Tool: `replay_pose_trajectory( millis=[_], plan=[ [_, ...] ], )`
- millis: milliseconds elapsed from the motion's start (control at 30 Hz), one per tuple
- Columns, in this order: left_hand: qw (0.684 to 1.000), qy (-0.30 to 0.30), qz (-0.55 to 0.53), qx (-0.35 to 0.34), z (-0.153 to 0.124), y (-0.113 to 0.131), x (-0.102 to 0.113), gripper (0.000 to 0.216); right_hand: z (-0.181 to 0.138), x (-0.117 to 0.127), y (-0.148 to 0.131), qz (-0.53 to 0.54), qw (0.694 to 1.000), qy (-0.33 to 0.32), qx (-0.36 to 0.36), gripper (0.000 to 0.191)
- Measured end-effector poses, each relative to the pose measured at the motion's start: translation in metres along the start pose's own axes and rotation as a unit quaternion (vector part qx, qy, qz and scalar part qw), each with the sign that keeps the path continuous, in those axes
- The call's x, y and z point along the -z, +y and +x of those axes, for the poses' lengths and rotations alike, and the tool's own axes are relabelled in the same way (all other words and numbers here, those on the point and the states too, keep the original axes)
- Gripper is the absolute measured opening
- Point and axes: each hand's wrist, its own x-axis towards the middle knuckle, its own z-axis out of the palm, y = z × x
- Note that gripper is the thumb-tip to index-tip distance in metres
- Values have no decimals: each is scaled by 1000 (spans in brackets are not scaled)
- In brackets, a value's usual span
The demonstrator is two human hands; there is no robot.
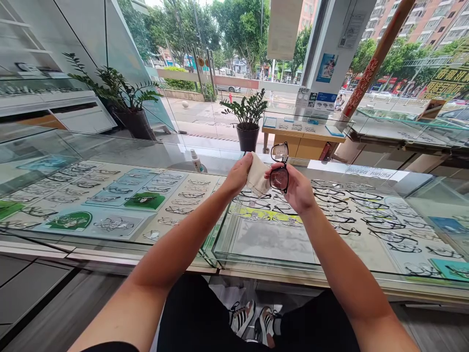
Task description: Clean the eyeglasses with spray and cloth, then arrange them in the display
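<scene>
Black-framed eyeglasses (279,167) are held up on edge above the glass counter, one lens over the other, with drops or specks showing on the lenses. My right hand (298,189) is closed on them, its fingers behind the lower lens and at the bridge. Just to the left, my left hand (240,172) pinches a cream cleaning cloth (258,175) that hangs down close to the lower lens. Whether the cloth touches the glasses I cannot tell. A white spray bottle (196,160) stands on the counter to the left of my hands.
Beneath my arms runs a glass display counter (271,244) with rows of eyeglasses inside. Potted plants stand behind it, one (247,132) straight ahead and another (134,117) to the left. A wooden display table (298,137) stands near the glass doors.
</scene>
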Motion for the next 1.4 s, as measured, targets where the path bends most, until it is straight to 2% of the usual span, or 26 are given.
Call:
replay_pose_trajectory(
  millis=[100, 233, 400, 633, 733, 833, 900, 1033, 1100, 1267, 1400],
  plan=[
    [1000, -17, 14, -10, 0, -1, -2, 67, 1, 0, 0, -2, 1000, 20, 16, 37],
    [1000, -9, 12, -14, 1, 1, -2, 69, 2, 0, 0, 5, 998, 45, 39, 35],
    [1000, -10, 8, -4, 0, 3, -4, 62, 2, -1, -4, -19, 997, 55, 57, 35],
    [999, 50, -12, -16, 2, 2, -5, 44, 2, 1, -5, -38, 994, 73, 74, 37],
    [998, 66, 1, -22, 2, 0, -5, 47, 3, 3, -2, -47, 994, 66, 76, 34],
    [995, 72, 48, -56, 0, -1, -4, 54, 4, 5, 0, -83, 991, 63, 79, 31],
    [990, 58, 96, -86, -2, 1, -4, 60, 4, 6, -2, -101, 989, 63, 87, 32],
    [978, -40, 177, -101, -9, 7, -7, 72, 1, 0, -10, -93, 993, 29, 70, 39],
    [973, -68, 194, -100, -12, 9, -11, 75, -1, -5, -13, -89, 995, 4, 55, 41],
    [976, -47, 193, -93, -16, 11, -14, 71, -4, -8, -16, -77, 996, -9, 53, 42],
    [979, -68, 178, -74, -16, 10, -14, 71, -6, -8, -16, -79, 995, -47, 30, 44]
  ],
)
